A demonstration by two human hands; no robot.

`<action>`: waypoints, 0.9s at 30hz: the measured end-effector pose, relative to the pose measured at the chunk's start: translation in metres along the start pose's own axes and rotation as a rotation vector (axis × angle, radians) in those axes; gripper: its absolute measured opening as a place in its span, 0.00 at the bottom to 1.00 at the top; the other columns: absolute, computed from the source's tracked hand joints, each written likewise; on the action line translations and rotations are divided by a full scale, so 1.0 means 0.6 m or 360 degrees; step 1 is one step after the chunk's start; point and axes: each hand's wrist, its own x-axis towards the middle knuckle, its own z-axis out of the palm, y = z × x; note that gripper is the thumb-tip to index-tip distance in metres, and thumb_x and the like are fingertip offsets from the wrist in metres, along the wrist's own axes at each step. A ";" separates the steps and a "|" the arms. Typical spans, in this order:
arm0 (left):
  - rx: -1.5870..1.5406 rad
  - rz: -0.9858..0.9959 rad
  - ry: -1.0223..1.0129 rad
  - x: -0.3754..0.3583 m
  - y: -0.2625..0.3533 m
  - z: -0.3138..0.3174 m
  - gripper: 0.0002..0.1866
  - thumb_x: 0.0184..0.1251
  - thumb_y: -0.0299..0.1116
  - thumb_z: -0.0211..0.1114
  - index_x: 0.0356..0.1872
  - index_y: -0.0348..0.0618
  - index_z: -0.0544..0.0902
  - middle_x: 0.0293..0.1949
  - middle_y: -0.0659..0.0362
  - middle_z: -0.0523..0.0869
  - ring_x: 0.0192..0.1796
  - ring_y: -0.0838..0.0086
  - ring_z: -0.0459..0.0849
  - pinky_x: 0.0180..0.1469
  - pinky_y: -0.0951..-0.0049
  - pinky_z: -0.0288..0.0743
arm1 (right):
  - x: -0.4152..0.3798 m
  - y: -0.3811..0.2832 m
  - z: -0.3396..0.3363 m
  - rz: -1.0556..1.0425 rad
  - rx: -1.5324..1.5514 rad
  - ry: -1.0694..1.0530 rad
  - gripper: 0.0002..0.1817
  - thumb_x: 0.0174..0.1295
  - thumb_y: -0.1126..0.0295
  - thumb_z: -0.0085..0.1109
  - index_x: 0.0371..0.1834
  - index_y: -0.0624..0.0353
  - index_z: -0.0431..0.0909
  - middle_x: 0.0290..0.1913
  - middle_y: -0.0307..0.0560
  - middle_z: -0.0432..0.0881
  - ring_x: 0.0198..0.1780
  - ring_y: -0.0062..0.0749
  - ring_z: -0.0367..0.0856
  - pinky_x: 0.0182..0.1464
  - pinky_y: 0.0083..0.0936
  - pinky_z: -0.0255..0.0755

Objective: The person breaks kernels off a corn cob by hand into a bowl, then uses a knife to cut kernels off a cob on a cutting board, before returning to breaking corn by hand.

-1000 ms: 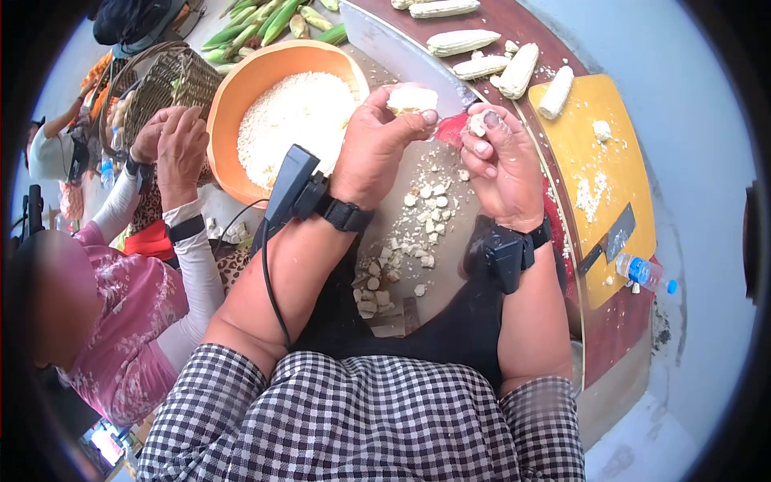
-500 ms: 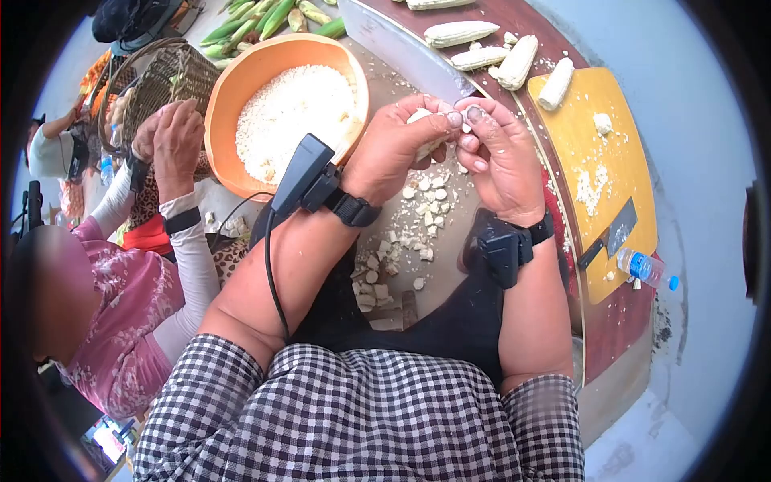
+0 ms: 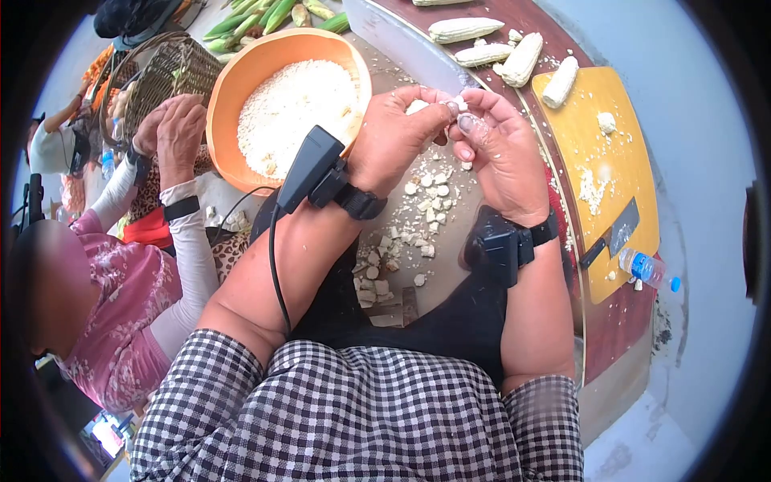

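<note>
My left hand [image 3: 393,140] is closed round a pale piece of corn cob [image 3: 416,106], with the thumb pressed along it. Most of that piece is hidden by the fingers. Against its thumb tip, my right hand [image 3: 507,161] pinches a small white bit of corn [image 3: 460,103] between finger and thumb. The two hands meet just right of the orange basin [image 3: 221,120], which holds loose white corn kernels [image 3: 285,116]. Below the hands, cut chunks of cob [image 3: 430,193] and stray kernels lie scattered on the floor.
To the right, whole white cobs [image 3: 522,60] lie on a red table [image 3: 618,337]. A yellow cutting board [image 3: 634,169] there carries a cleaver [image 3: 622,225] and a water bottle [image 3: 646,269]. Another person [image 3: 132,297] works at left beside a wicker basket [image 3: 173,80]. Green-husked corn [image 3: 277,16] lies behind.
My right hand has shifted slightly, its index finger now raised over the left thumb tip with a white bit showing there. My left hand keeps its grip on the corn piece.
</note>
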 end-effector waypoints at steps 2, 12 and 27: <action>-0.0028 0.0004 -0.0032 0.001 -0.005 -0.001 0.10 0.61 0.35 0.63 0.37 0.40 0.81 0.23 0.62 0.81 0.23 0.85 0.75 0.20 0.87 0.62 | -0.002 -0.003 -0.004 0.0022 -0.0044 -0.0007 0.13 0.63 0.77 0.55 0.49 0.67 0.69 0.35 0.46 0.79 0.33 0.23 0.78 0.32 0.15 0.70; -0.0089 0.0018 -0.0146 0.005 -0.008 0.001 0.09 0.60 0.35 0.63 0.36 0.40 0.80 0.25 0.61 0.81 0.25 0.83 0.76 0.25 0.86 0.66 | -0.004 -0.008 -0.015 0.0093 0.0155 0.0008 0.11 0.63 0.78 0.56 0.47 0.66 0.71 0.34 0.44 0.78 0.32 0.21 0.77 0.29 0.13 0.68; 0.0396 0.0073 -0.0025 -0.004 0.006 0.013 0.12 0.58 0.40 0.65 0.36 0.42 0.82 0.22 0.64 0.80 0.17 0.88 0.69 0.16 0.87 0.57 | -0.012 -0.012 -0.005 -0.0162 -0.0276 0.0207 0.07 0.62 0.77 0.57 0.42 0.67 0.74 0.34 0.42 0.79 0.30 0.18 0.78 0.25 0.10 0.67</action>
